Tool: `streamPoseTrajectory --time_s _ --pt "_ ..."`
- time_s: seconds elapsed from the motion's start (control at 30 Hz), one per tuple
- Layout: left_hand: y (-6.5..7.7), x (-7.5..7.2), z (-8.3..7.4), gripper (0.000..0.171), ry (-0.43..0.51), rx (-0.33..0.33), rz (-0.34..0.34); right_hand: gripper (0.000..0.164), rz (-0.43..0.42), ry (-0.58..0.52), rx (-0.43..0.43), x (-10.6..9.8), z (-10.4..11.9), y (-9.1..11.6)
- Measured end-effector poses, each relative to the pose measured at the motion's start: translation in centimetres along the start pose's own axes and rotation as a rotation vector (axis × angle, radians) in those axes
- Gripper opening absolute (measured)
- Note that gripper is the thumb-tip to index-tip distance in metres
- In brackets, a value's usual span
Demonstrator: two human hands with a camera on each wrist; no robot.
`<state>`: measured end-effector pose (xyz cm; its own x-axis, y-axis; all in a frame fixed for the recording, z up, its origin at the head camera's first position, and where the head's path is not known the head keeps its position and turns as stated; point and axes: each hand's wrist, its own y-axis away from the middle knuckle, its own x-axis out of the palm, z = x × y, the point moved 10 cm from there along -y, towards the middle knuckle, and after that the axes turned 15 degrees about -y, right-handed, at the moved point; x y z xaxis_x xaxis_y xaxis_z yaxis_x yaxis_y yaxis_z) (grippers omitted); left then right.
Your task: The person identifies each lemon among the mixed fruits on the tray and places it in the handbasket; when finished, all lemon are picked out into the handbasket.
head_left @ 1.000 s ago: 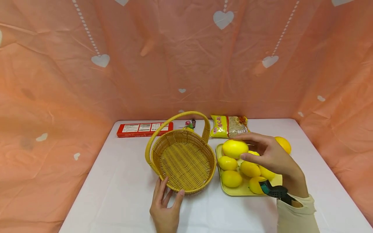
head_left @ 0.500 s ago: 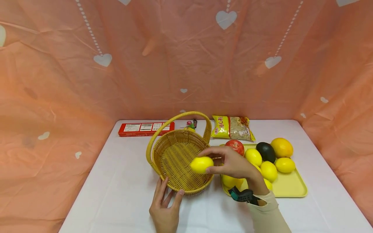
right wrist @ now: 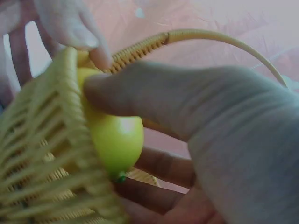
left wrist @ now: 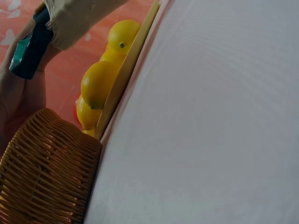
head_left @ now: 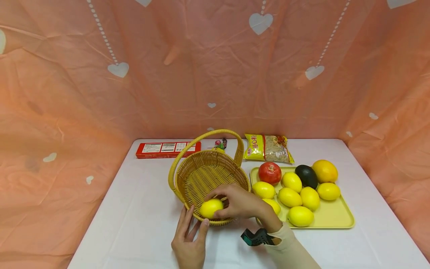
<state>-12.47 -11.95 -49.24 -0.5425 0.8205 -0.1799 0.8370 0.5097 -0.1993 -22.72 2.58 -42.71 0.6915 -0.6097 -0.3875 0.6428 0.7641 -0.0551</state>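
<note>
A round wicker basket with a tall arched handle stands mid-table. At its near rim, my left hand holds it with thumb and fingertips; its lower fingers lie against the outer wall. Inside the near side of the basket is a lemon. My right hand grips this lemon between thumb and fingers, low over the basket floor. In the right wrist view the lemon is just behind the woven rim, the thumb across it. The left wrist view shows the basket wall but not the left hand's fingers.
Right of the basket, a yellow tray bears several lemons, a pomegranate, a dark avocado and an orange-yellow fruit. Behind stand a red box, small colourful items and a yellow food bag.
My right hand has carried the lemon leftward from over the tray, then down into the basket's near side. The left hand has stayed at the rim.
</note>
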Motion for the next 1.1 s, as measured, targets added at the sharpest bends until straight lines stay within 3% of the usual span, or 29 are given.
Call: streamPoseTrajectory --time_s 0.23,0.47,0.63,0.77,0.97,1.1 --pt "-0.1 0.0 -0.2 0.052 0.007 0.000 -0.011 0.048 -0.057 0.029 -0.010 -1.1 1.0 0.5" --pt "-0.1 0.1 -0.2 0.052 0.014 -0.030 -0.006 0.045 -0.131 -0.182 -0.045 -5.3 0.3 4.4" --pt "0.0 -0.1 -0.2 0.052 -0.004 -0.044 -0.012 0.044 -0.233 -0.239 -0.081 -9.3 -1.1 9.2" --pt "0.0 -0.2 -0.1 0.051 -0.008 -0.058 -0.012 0.046 -0.326 -0.259 -0.120 -12.8 -2.4 14.2" --pt "0.0 -0.1 0.0 0.050 0.000 -0.067 -0.004 0.045 -0.480 -0.227 -0.064 -17.1 -3.8 22.0" --pt "0.0 -0.1 0.0 0.050 0.007 -0.077 0.004 0.045 -0.603 -0.212 -0.064 -19.4 -4.7 26.0"
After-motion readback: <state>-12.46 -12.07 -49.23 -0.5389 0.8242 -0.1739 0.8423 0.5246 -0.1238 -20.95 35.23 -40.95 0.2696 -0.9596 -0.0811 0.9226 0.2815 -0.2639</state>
